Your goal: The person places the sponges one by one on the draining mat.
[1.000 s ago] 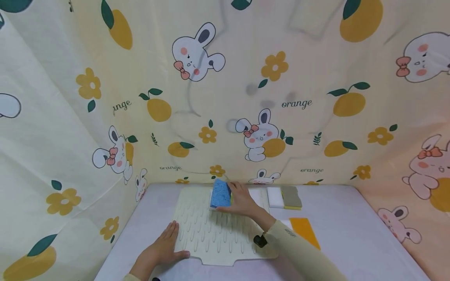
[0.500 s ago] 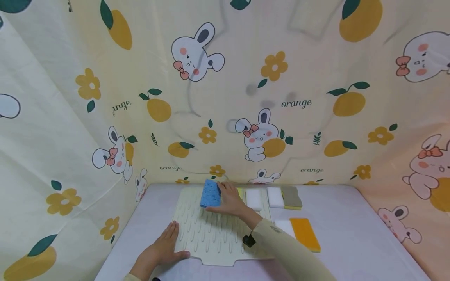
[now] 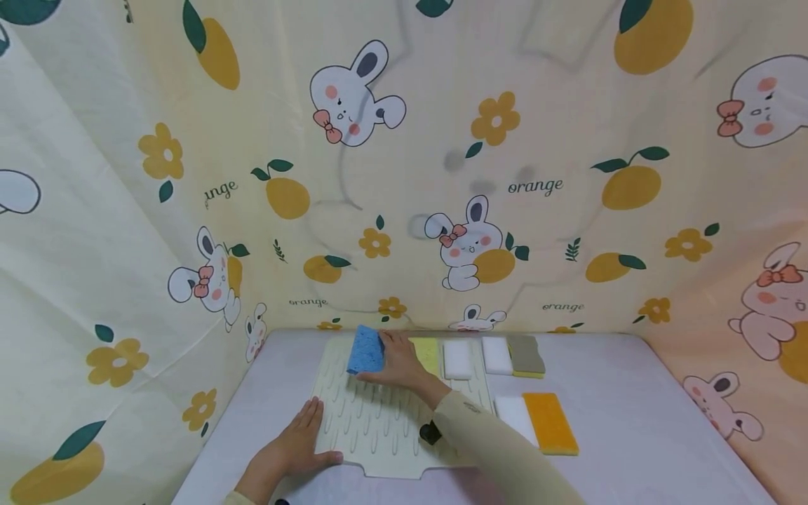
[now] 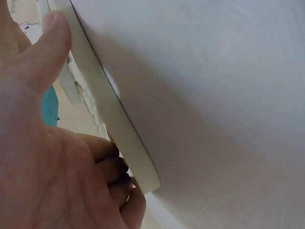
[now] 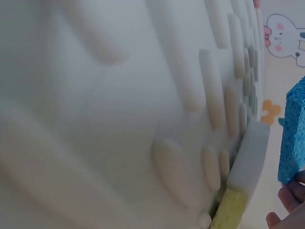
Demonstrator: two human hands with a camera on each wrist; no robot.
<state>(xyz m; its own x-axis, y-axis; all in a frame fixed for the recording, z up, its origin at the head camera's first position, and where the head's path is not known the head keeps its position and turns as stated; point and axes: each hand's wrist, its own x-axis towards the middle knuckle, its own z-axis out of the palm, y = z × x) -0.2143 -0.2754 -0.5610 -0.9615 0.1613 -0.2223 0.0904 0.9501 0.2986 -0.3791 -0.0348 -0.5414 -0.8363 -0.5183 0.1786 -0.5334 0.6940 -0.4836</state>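
My right hand (image 3: 399,361) grips a blue sponge (image 3: 365,349) over the far left part of a cream board with raised ridges (image 3: 366,424). In the right wrist view the blue sponge (image 5: 293,133) stands on edge, with fingertips beneath it. A yellow sponge (image 3: 426,354) and a white sponge (image 3: 457,359) lie on the board's far side, right of that hand. My left hand (image 3: 293,443) rests on the board's left edge, fingers straight and thumb spread toward the near corner. The left wrist view shows its thumb and fingertips touching the board's rim (image 4: 112,114).
Beyond the board's right edge lie a white sponge (image 3: 497,355) and a grey-topped yellow sponge (image 3: 527,355). Nearer sit another white sponge (image 3: 516,419), partly behind the sleeve, and an orange sponge (image 3: 550,423). A printed curtain (image 3: 404,175) surrounds the white table (image 3: 606,400).
My right hand has moved left across the board's far side with the blue sponge, uncovering the yellow and white sponges there. The left hand keeps its place.
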